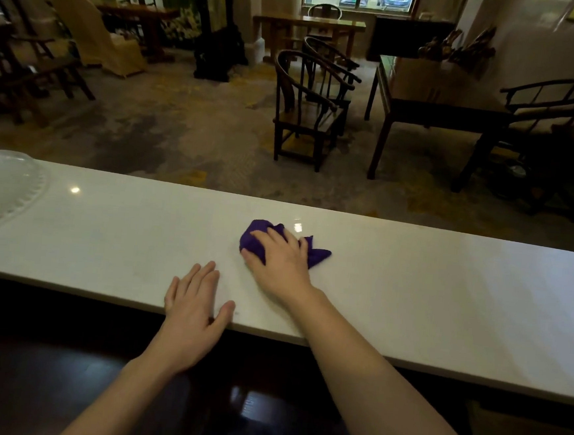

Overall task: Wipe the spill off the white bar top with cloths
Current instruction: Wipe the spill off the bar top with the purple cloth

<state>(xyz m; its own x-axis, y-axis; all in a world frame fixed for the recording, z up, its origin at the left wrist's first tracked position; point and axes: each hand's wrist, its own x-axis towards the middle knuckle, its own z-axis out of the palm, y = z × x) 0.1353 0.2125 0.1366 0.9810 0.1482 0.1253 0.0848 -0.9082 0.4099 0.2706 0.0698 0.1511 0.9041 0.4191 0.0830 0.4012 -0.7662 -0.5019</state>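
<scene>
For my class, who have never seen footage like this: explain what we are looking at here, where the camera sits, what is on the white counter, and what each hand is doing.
There is no machine here: a person wears one camera on the head, looking forward and down, so you see their own two bare arms. The long white surface is a bar top, with a room of wooden chairs beyond it. The right hand presses flat on a crumpled purple cloth lying on the bar top. The left hand rests open and empty at the near edge. At far left sits part of a clear ribbed dish. No spill is clearly visible.
</scene>
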